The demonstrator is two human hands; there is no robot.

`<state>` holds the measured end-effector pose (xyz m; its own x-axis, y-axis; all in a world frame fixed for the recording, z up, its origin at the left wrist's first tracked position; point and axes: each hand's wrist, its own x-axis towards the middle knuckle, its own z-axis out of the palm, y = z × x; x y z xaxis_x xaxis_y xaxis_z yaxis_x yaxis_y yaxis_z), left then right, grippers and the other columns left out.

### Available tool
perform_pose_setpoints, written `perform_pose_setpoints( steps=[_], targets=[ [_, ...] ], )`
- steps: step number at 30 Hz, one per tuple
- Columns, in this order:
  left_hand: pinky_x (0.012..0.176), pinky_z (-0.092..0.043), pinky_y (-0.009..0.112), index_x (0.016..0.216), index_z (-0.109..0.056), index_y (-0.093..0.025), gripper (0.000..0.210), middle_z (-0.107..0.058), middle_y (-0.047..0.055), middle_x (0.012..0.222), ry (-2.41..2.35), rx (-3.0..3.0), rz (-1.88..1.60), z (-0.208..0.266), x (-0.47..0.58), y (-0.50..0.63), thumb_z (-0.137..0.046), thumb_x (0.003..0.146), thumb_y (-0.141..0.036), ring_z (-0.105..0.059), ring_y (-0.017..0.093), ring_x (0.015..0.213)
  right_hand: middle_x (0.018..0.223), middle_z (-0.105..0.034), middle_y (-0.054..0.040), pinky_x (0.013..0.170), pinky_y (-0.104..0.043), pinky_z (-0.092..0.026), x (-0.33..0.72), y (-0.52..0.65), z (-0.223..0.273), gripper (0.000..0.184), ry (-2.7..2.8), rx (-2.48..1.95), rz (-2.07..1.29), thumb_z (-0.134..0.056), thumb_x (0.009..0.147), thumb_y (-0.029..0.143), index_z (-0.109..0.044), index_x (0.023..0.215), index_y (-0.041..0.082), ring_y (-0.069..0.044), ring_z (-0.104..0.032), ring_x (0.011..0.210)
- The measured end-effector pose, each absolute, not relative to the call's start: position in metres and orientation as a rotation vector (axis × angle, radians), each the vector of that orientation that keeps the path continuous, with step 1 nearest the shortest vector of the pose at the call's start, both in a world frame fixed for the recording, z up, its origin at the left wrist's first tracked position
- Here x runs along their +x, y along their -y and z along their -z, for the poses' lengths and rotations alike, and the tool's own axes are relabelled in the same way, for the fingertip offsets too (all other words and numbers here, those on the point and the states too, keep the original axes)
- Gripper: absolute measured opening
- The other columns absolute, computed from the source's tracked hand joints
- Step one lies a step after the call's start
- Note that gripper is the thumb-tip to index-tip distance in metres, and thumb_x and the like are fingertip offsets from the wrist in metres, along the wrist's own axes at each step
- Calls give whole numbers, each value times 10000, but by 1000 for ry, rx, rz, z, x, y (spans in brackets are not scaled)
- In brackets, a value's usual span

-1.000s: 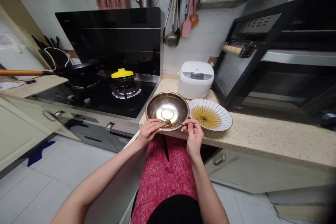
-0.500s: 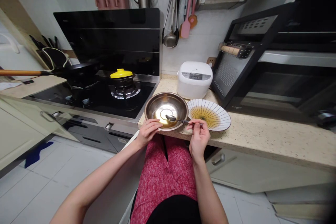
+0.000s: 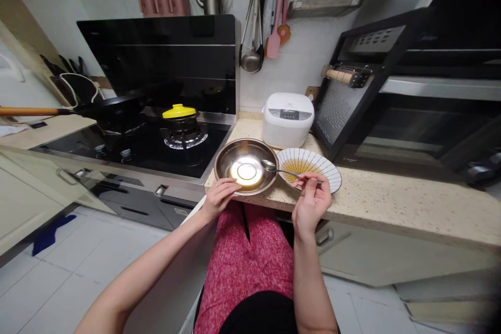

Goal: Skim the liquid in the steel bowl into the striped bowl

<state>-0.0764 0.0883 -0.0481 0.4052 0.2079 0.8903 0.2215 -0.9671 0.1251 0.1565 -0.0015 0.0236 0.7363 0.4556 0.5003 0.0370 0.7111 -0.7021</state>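
While the spoon [image 3: 271,167] sits over the right inner wall of the metal bowl [image 3: 250,146], its handle runs off to the bowl's right, across the plate [image 3: 329,168]. Can't tell if it touches the rim. Right hand [image 3: 312,201] has the handle end pinched between thumb and fingers. Left hand [image 3: 220,197] is at the bowl's near-left rim, fingers close together, tips over the edge; thumb's hidden, so can't say if that's a grip or just a rest.

Status, my call: spoon work is partway. Plate, just right of the bowl, already has an amber patch [image 3: 296,166] on its bowl side; looks like thin liquid, stripes showing through. Bowl bottom has a yellowish sheen [image 3: 250,182], so probably some liquid left; too much glare to judge how much. Can't make out a load in the spoon. It's in the hand, not put down, so not finished.

Around: bowl stands on the counter [image 3: 378,195], near the front edge. Rice cooker [image 3: 288,126] behind and right of it. Left of the bowl, on the hob [image 3: 172,160], a yellow-lidded pot [image 3: 179,114]; farther left, a dark pan [image 3: 117,108].
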Motion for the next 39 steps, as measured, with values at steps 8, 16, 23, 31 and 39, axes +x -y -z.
perform_pose_setpoints(
  steps=[8, 16, 23, 31, 39],
  targets=[
    [932, -599, 408, 1278, -693, -203, 270, -782, 90, 1045, 415, -2626, 1655, 47, -77, -87, -583, 1031, -205, -706, 242, 1128, 830, -630, 7, 644, -255, -484, 176, 7, -28, 211, 656, -754, -101, -653, 952, 392, -605, 887, 197, -100, -577, 641],
    [954, -588, 404, 1293, -687, -208, 286, -786, 85, 1060, 413, -2637, 1672, 48, -77, -88, -597, 1021, -189, -700, 238, 1147, 841, -627, -6, 661, -276, -500, 191, 15, -17, 256, 670, -886, 51, -643, 960, 438, -614, 905, 190, -116, -588, 668],
    [954, -593, 413, 1278, -696, -213, 276, -784, 88, 1064, 429, -2650, 1687, 48, -77, -87, -600, 1021, -192, -703, 240, 1149, 862, -651, -37, 679, -313, -525, 199, 16, 0, 225, 921, -1019, 253, -547, 1016, 395, -637, 928, 209, -161, -631, 742],
    [948, -601, 416, 1277, -693, -208, 275, -784, 86, 1049, 412, -2644, 1676, 48, -77, -87, -593, 1022, -181, -707, 240, 1143, 867, -726, -35, 761, -364, -518, 205, 12, 0, 175, 1412, -949, 528, -522, 990, 193, -684, 992, 258, -195, -671, 800],
    [946, -593, 416, 1270, -691, -197, 267, -788, 87, 1042, 406, -2643, 1669, 47, -76, -87, -604, 1018, -185, -705, 242, 1141, 841, -650, -39, 668, -350, -527, 180, 18, -5, 232, 931, -949, 296, -543, 1012, 418, -642, 921, 229, -185, -631, 749]
  ],
)
